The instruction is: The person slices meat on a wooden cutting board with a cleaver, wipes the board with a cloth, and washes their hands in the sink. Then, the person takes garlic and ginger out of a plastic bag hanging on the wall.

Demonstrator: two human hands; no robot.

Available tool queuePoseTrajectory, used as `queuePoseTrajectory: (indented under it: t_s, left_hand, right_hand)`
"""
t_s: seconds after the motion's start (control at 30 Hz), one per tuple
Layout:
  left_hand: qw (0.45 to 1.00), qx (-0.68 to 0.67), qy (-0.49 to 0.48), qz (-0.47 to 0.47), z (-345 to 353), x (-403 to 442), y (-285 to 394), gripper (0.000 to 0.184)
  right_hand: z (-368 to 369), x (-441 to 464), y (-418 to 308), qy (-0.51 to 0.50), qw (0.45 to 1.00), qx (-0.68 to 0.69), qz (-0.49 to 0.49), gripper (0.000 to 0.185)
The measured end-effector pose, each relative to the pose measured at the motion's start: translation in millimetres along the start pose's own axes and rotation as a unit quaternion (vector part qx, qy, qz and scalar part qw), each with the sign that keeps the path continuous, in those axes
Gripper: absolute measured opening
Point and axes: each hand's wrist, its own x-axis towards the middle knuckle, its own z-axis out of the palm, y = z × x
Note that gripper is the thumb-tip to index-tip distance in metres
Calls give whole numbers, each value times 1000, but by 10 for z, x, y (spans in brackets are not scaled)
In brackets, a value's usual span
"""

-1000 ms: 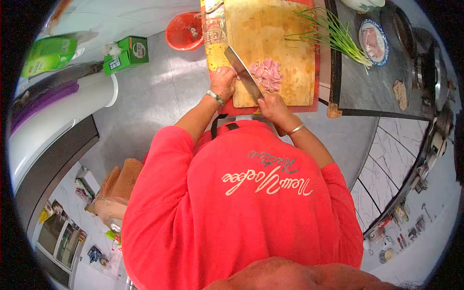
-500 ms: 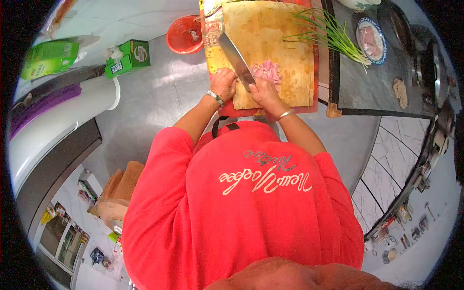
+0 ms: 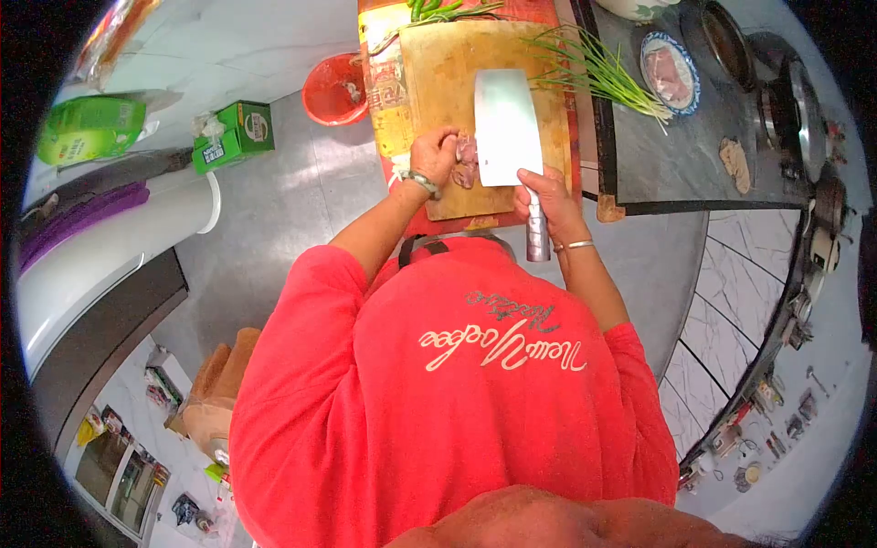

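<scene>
My right hand (image 3: 555, 203) is closed on the handle of a broad cleaver (image 3: 508, 130), whose shiny blade faces up, flat over the wooden cutting board (image 3: 438, 78). Just left of the blade lie pieces of pink meat (image 3: 465, 164), partly hidden by it. My left hand (image 3: 434, 157) is at the board's left edge beside the meat, fingers curled; whether anything is between them is hidden. Long green stalks (image 3: 607, 78) stretch from the board's right side onto the dark counter. Green peppers (image 3: 434, 9) lie behind the board.
A red bowl (image 3: 334, 89) is left of the board. On the dark counter (image 3: 671, 169) at right are a blue-rimmed plate of meat (image 3: 669, 73), a crumpled cloth (image 3: 734, 165) and pans. A green box (image 3: 236, 137) stands at left.
The cleaver has turned from slanted on edge to flat, its blade broad side up and further right. My right hand has shifted right. The camera view has moved slightly, showing the green peppers.
</scene>
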Motion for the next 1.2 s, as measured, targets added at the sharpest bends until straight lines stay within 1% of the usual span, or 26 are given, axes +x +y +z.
queuePoseTrajectory:
  t_s: [0.03, 0.07, 0.1, 0.13, 0.17, 0.2, 0.27, 0.4, 0.47, 0.5, 0.57, 0.6, 0.67, 0.73, 0.77, 0.83, 0.87, 0.93, 0.97, 1.03, 1.07, 1.1, 1.13, 1.17, 1.2]
  left_hand:
    - [992, -95, -15, -80, 7, 25, 82, 23]
    - [992, -94, -14, -78, 29, 55, 131, 23]
    - [933, -320, -35, -160, 51, 96, 182, 31]
    - [816, -527, -54, -232, 75, 115, 237, 39]
    - [803, -554, -50, -213, 106, 110, 294, 46]
    - [804, -554, -49, -212, 81, 101, 387, 46]
    - [771, -594, -74, -218, 52, 62, 533, 42]
    - [772, -589, -97, -218, 33, 9, 424, 39]
    - [793, -547, -116, -240, 32, -23, 308, 34]
    - [777, -556, -109, -276, 11, -50, 396, 28]
    - [787, -537, -107, -286, -25, -79, 445, 28]
    - [795, -518, -106, -296, -34, -82, 448, 28]
    - [787, -537, -119, -280, 1, -39, 337, 28]
    - [793, -525, -90, -295, 51, -25, 408, 29]
    - [793, -526, -91, -295, 98, -19, 416, 29]
    - [755, -572, -107, -302, 160, -4, 453, 30]
    - [755, -572, -108, -302, 157, -7, 465, 30]
    - [757, -571, -167, -271, 126, -30, 562, 33]
    - [757, -570, -168, -272, 109, -16, 484, 33]
    - [826, -462, -143, -290, 79, 51, 192, 31]
    - [825, -463, -143, -291, 108, 81, 69, 31]
    - [900, -347, -123, -233, 138, 107, -41, 29]
    - [955, -224, -100, -170, 126, 94, 6, 29]
    - [995, 0, -102, -16, 99, 18, 40, 32]
    - [995, -1, -103, -16, 85, -36, 65, 32]
  right_hand:
    - [-15, -1, 11, -17, 999, 31, 17, 15]
    - [-26, -3, 19, -35, 997, 60, 34, 15]
    - [-23, -1, 28, -36, 997, 60, 33, 15]
    - [-12, -2, 44, -62, 993, 90, 47, 15]
    - [4, 3, 53, -87, 987, 119, 61, 16]
    - [21, 15, 53, -88, 987, 118, 60, 16]
    - [38, 16, 58, -85, 986, 121, 72, 16]
    - [-21, 104, 110, -74, 992, 87, 55, 15]
    - [-67, 180, 140, -37, 995, 81, 38, 15]
    - [-69, 195, 122, -38, 995, 81, 38, 15]
    - [-77, 206, 75, 25, 998, 65, 1, 14]
    - [-103, 214, 60, 25, 998, 65, 1, 14]
    - [-157, 213, 43, 24, 995, 93, -20, 13]
    - [-157, 198, 30, 13, 994, 108, -12, 12]
    - [-138, 192, 29, 0, 994, 109, -5, 13]
    - [-80, 204, 38, -12, 994, 111, 0, 13]
    - [-50, 217, 59, -14, 995, 99, 5, 13]
    - [-25, 208, 58, -16, 996, 90, 10, 14]
    - [-19, 192, 42, 4, 997, 81, -5, 14]
    - [-36, 148, 4, 23, 997, 71, -18, 15]
    - [-88, 110, -21, 52, 998, 15, -27, 15]
    - [-147, 77, -41, 81, 995, -41, -35, 16]
    - [-220, 62, -10, 81, 995, -42, -34, 16]
    - [-320, 65, 71, 105, 981, -148, -65, 18]
    - [-426, 70, 163, 128, 954, -252, -95, 20]
